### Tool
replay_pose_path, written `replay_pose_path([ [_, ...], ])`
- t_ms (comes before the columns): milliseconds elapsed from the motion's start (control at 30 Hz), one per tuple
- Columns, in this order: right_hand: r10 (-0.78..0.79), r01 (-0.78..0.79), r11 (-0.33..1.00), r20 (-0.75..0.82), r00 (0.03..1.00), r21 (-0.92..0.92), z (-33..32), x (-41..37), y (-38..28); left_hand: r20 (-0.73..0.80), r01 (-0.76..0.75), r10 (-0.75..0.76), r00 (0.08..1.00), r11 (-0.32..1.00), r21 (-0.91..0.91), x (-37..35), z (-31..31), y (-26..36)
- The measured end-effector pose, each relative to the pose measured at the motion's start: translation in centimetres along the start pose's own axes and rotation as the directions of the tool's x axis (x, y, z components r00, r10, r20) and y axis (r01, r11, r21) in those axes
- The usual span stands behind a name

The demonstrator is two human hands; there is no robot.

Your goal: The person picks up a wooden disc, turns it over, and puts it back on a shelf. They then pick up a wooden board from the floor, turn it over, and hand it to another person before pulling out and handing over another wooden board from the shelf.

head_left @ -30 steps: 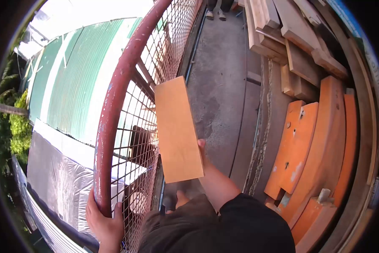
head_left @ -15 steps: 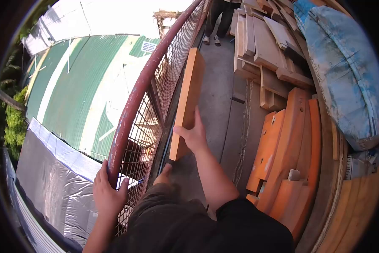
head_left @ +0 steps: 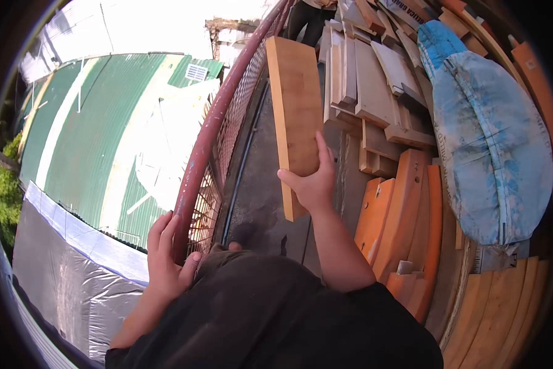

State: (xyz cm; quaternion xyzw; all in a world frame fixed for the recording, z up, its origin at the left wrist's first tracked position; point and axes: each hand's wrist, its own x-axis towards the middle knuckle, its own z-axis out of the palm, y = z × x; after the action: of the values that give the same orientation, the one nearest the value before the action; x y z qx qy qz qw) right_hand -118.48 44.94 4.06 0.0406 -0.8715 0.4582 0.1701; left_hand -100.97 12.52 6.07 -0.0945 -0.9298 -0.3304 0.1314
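My right hand (head_left: pixel 315 181) is closed around the lower part of a wooden plank (head_left: pixel 301 111), thumb on the near edge and fingers on the far one. The plank stands nearly upright in front of me, its broad face towards the right and its top leaning slightly left. On the left, my left hand (head_left: pixel 169 261) grips the red-brown metal railing (head_left: pixel 210 132), the fingers over its outer side and the thumb on the inner side. The palm hides that part of the rail.
Wire mesh (head_left: pixel 230 138) fills the railing's side. Stacked pale boards (head_left: pixel 375 86), orange-brown timbers (head_left: pixel 402 215) and a blue sack (head_left: pixel 495 144) line the right. Another person's legs (head_left: pixel 310 24) stand ahead on the grey walkway (head_left: pixel 252 178). Green roofing (head_left: pixel 113 135) lies beyond the railing.
The plank and my right hand have moved up and slightly right, and the plank has turned to show more of its broad face. My left hand stays on the railing. The view has shifted.
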Motion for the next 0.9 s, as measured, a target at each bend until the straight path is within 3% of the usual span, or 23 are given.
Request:
replay_pose_path([
  [33,0.004,-0.012,0.991,0.058,0.998,0.133,-0.3,0.4,0.7,0.007,-0.016,0.017,1.0,0.986,-0.168,2.9,0.8,-0.2],
  [67,0.082,-0.128,0.937,0.152,0.985,0.326,-0.9,0.8,0.3,0.008,-0.033,0.038,0.999,0.943,-0.332,6.0,1.7,-0.2],
  [133,0.182,-0.376,0.686,0.354,0.917,0.622,-2.5,1.2,-0.8,0.145,0.008,0.079,0.986,0.855,-0.519,12.3,3.3,1.9],
  [167,0.129,-0.41,0.676,0.45,0.884,0.613,-3.5,1.5,0.3,0.213,0.083,0.074,0.974,0.76,-0.645,15.0,4.8,2.8],
  [200,0.101,-0.51,0.471,0.53,0.842,0.72,-4.0,1.4,0.1,0.284,0.163,0.087,0.955,0.644,-0.747,17.5,7.0,3.6],
  [267,-0.016,-0.644,-0.001,0.644,0.765,0.765,-5.1,1.2,-0.4,0.163,0.133,0.01,0.987,0.535,-0.834,21.7,11.8,5.4],
  [300,0.009,-0.57,0.113,0.573,0.819,0.814,-5.4,1.0,-1.4,0.089,0.1,-0.047,0.995,0.517,-0.85,23.8,14.3,6.2],
  [367,-0.006,-0.553,0.075,0.555,0.832,0.83,-6.5,1.1,-2.1,-0.057,0.04,-0.181,0.982,0.491,-0.87,27.5,18.1,7.5],
  [467,-0.034,-0.515,0.03,0.516,0.856,0.857,-7.6,1.3,-2.2,0.38,0.379,0.035,0.924,0.016,-0.925,30.6,20.2,8.2],
  [600,0.084,-0.472,0.137,0.464,0.882,0.871,-10.3,1.1,-1.7,0.391,0.285,0.387,0.835,0.303,-0.909,28.4,20.8,7.4],
  [700,0.101,-0.521,0.1,0.512,0.853,0.848,-11.2,1.0,2.1,0.441,0.344,0.317,0.84,0.318,-0.884,27.6,22.0,6.4],
  [733,0.212,-0.464,0.341,0.415,0.885,0.817,-11.0,1.1,2.0,0.44,0.368,0.367,0.82,0.251,-0.895,27.5,22.1,6.5],
  [800,0.331,-0.361,0.752,0.158,0.93,0.551,-10.0,2.1,1.1,0.411,0.408,0.454,0.79,0.11,-0.906,28.0,21.7,6.7],
  [833,0.323,-0.306,0.823,0.049,0.945,0.478,-9.3,2.1,1.7,0.429,0.487,0.504,0.75,0.018,-0.873,28.3,21.5,6.9],
  [900,0.322,-0.321,0.942,0.007,0.947,0.098,-9.0,2.0,1.7,0.454,0.643,0.59,0.668,-0.151,-0.75,28.1,21.2,7.4],
])
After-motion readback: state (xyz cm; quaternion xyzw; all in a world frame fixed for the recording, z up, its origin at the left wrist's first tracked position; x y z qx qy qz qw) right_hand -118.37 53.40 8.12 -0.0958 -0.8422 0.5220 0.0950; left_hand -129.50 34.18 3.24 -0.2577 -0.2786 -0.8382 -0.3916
